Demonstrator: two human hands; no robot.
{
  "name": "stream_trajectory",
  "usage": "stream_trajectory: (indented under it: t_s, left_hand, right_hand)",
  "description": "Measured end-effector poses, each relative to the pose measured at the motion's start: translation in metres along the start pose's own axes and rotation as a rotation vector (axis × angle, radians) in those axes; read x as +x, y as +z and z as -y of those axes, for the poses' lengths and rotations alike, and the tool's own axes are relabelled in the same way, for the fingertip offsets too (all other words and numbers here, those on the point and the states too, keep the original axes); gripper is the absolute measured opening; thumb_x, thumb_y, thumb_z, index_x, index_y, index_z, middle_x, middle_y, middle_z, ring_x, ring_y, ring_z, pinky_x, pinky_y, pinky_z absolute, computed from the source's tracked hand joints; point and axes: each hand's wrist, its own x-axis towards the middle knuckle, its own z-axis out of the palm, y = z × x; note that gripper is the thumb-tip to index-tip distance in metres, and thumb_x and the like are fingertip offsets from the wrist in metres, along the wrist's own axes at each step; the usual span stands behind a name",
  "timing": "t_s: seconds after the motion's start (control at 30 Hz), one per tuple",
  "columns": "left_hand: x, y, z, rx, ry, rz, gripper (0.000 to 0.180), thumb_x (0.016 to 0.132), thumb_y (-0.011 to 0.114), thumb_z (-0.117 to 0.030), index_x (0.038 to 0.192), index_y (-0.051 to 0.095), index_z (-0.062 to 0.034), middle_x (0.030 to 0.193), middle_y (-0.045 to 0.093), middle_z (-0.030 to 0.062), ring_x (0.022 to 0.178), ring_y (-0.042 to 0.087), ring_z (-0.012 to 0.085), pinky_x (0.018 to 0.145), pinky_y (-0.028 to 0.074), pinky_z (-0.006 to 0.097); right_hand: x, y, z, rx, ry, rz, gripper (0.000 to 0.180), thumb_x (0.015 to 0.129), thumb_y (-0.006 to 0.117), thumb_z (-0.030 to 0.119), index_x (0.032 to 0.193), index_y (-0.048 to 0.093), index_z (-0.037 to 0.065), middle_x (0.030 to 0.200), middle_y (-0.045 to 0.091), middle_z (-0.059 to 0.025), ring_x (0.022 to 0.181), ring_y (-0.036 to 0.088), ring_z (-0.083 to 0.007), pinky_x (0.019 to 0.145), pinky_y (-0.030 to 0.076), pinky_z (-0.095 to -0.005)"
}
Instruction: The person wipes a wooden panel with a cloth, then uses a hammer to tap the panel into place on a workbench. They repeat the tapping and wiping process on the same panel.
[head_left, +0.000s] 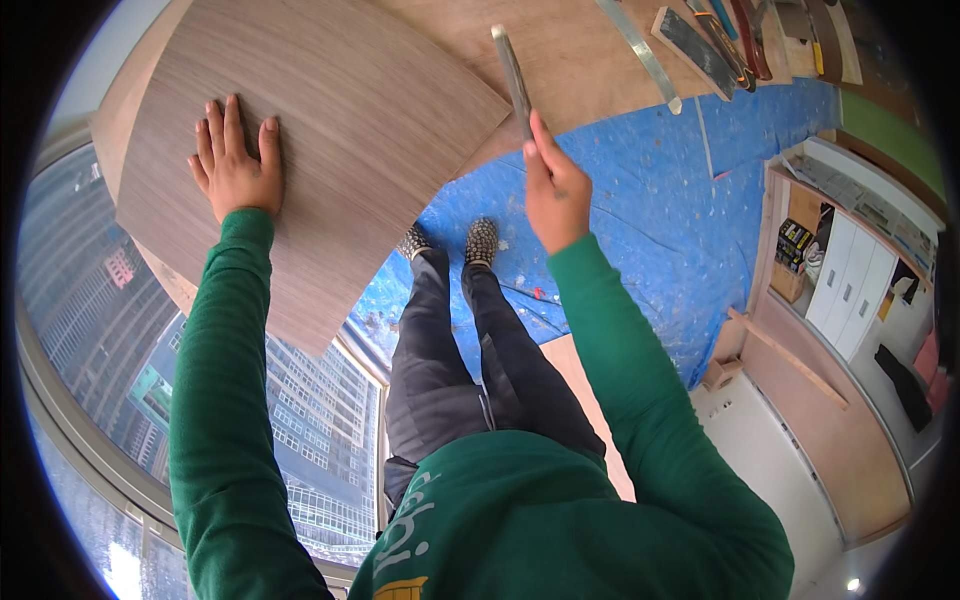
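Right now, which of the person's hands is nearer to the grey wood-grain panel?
Left. The left hand lies flat on the grey wood-grain panel. The right hand is off to the panel's right, over the blue floor covering, gripping a long narrow tool.

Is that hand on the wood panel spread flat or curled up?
Spread flat: the left hand lies palm-down, fingers extended, on the grey-brown panel.

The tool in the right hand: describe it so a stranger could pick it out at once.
Start at the grey wood-grain panel under the flat left hand. Off its right edge, the right hand grips a slim, flat tool pointing up. Unlike the tools lying at the top, it is raised and held.
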Motion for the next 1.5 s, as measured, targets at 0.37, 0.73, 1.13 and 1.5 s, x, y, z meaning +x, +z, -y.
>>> stream_trajectory:
  t_s: [0.37,0.73,1.13,1.5]
  left_hand:
    - [-0.001,0.001,0.002,-0.013,0.002,-0.007,0.072,0.103,0.042,-0.064,0.163,0.035,-0.0249,0.171,0.028,0.0056,0.16,0.019,0.0287,0.129,0.01,0.054]
    - [-0.001,0.002,0.003,-0.01,0.02,-0.027,0.071,0.103,0.042,-0.064,0.162,0.037,-0.0249,0.171,0.03,0.0067,0.159,0.02,0.0293,0.129,0.01,0.054]
    - [-0.001,0.002,0.002,-0.015,0.023,-0.03,0.071,0.103,0.042,-0.063,0.162,0.037,-0.0246,0.17,0.03,0.0074,0.159,0.02,0.0298,0.129,0.01,0.053]
    - [0.0,0.003,0.002,-0.008,0.024,-0.028,0.071,0.103,0.042,-0.064,0.162,0.036,-0.0251,0.171,0.029,0.0068,0.159,0.02,0.0294,0.129,0.01,0.054]
  right_hand:
    - [-0.014,0.002,-0.015,-0.115,-0.115,-0.019,0.041,0.104,0.062,0.009,0.145,0.061,0.008,0.082,0.066,-0.0159,0.069,0.057,-0.0155,0.069,0.05,-0.0289]
    - [-0.071,-0.012,-0.019,-0.079,-0.133,0.043,0.041,0.104,0.061,0.007,0.145,0.06,0.008,0.077,0.06,-0.0123,0.066,0.052,-0.0162,0.066,0.048,-0.0285]
    - [-0.053,-0.003,-0.017,-0.086,-0.148,0.049,0.042,0.103,0.063,0.007,0.145,0.061,0.01,0.074,0.058,-0.0127,0.064,0.053,-0.0187,0.065,0.049,-0.0317]
    - [-0.048,0.004,-0.026,-0.076,-0.136,0.008,0.044,0.103,0.064,0.004,0.146,0.06,0.01,0.08,0.06,-0.0054,0.07,0.047,-0.0075,0.064,0.044,-0.0243]
